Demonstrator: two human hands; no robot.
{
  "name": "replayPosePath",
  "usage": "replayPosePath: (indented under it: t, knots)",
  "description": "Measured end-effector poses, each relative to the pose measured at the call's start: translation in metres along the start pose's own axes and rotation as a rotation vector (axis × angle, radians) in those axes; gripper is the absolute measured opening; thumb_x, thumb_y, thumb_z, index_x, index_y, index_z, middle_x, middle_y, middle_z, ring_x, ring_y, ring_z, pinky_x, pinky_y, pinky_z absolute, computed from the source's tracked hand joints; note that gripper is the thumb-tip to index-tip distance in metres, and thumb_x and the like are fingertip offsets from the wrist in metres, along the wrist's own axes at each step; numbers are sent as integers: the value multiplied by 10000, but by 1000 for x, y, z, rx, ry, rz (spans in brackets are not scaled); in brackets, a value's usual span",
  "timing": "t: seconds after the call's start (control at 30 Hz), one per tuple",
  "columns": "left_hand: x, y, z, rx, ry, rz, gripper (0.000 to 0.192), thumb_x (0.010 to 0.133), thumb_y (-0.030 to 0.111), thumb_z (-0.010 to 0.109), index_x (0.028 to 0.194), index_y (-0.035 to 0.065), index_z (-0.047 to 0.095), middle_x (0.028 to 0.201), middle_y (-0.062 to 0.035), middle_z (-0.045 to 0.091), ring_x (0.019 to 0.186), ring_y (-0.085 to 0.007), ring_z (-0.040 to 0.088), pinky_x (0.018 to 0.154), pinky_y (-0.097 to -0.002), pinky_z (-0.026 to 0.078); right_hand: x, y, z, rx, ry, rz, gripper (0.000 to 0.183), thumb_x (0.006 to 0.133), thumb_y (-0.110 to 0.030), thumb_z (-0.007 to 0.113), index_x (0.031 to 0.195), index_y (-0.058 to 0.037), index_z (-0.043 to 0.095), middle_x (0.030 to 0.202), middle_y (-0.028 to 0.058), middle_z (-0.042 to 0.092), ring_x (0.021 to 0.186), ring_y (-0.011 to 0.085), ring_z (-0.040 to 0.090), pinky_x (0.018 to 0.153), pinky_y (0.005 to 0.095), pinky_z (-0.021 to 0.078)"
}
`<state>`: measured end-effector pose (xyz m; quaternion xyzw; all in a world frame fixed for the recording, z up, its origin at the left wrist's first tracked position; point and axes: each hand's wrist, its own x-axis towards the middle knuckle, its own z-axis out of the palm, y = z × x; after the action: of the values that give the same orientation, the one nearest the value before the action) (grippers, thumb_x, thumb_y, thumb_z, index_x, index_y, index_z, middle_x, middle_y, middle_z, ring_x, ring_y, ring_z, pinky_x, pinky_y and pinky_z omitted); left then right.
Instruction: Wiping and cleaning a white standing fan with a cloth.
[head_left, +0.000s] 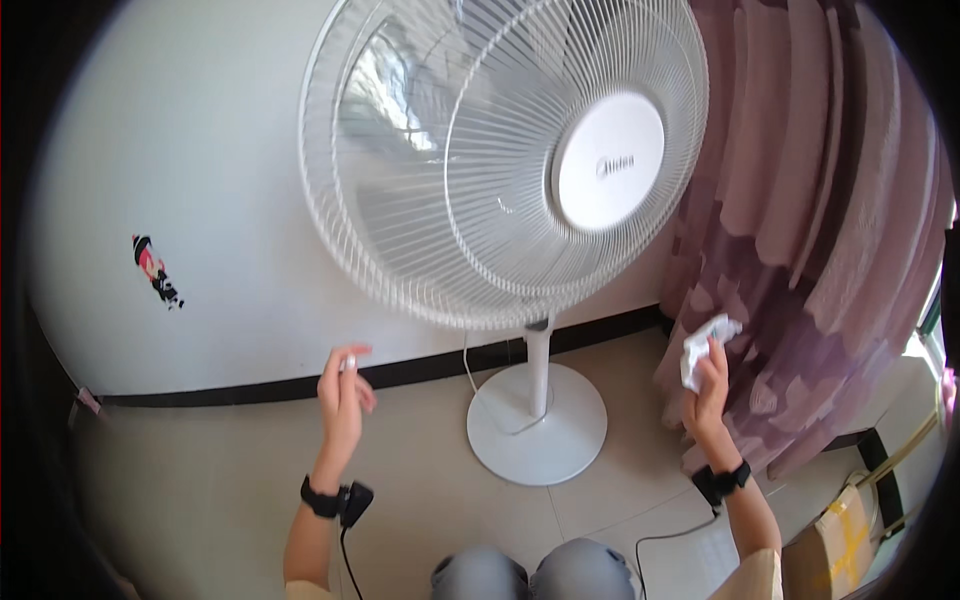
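A white Midea pedestal fan (609, 161) stands before me, its round wire grille filling the upper middle of the view. Its pole rises from a round white base (495, 435) on the floor. My right hand (706, 394) grips a crumpled white wipe or tissue (697, 360), raised to the right of the fan and in front of the curtain. My left hand (343, 394) is up at the left, below the grille's lower left edge and apart from it. Its fingers are bent and spread; a small white patch shows on one finger, too small to identify.
A pale wall (225, 187) with a cartoon sticker (156, 271) is behind the fan. Purple curtains (780, 150) hang at the right. The fan's cord (469, 367) loops near its base. A taped cardboard box (832, 544) sits at lower right. Cables hang from both my wrist straps.
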<state>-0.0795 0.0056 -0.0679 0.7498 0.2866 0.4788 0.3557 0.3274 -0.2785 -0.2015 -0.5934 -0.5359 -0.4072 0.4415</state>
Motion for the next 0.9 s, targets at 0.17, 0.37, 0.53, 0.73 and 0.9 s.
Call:
replayPosePath:
  t: [0.17,0.37,0.53,0.73,0.9]
  knots:
    - [9,26,-41,122,31,-58,234,1016,85,364,1084,23,580,955,-73,639,505,-70,509,475,-212,398,4,-3,-85,-177,-304,-3,356,771,42,541,1123,-10,535,1330,257,539,1185,465,543,1010,554,434]
    - [56,123,-80,197,-3,2,218,971,8,373,1090,0,555,1175,-114,583,603,-93,527,525,-216,429,73,-37,-177,-268,-491,267,368,757,48,537,1120,-9,550,1354,232,531,1219,447,527,1032,546,434]
    - [103,202,-99,186,-72,151,196,960,25,398,1078,-16,550,1168,-153,567,613,-113,519,518,-224,427,157,-87,-258,-403,-583,536,474,718,64,548,1181,-33,528,1405,199,492,1279,433,477,1078,517,402]
    - [113,273,-111,145,-271,310,158,934,13,432,1013,-23,564,1054,-164,600,604,-166,528,519,-263,428,249,-162,-359,-639,-434,773,550,715,80,539,1243,-70,506,1438,172,469,1334,399,427,1129,489,342]
    - [120,306,-87,95,-437,615,133,903,-19,446,959,-25,566,898,-165,623,674,-275,587,578,-370,466,303,-252,-430,-840,-188,901,543,758,97,504,1274,-72,485,1437,167,477,1346,379,421,1121,477,338]
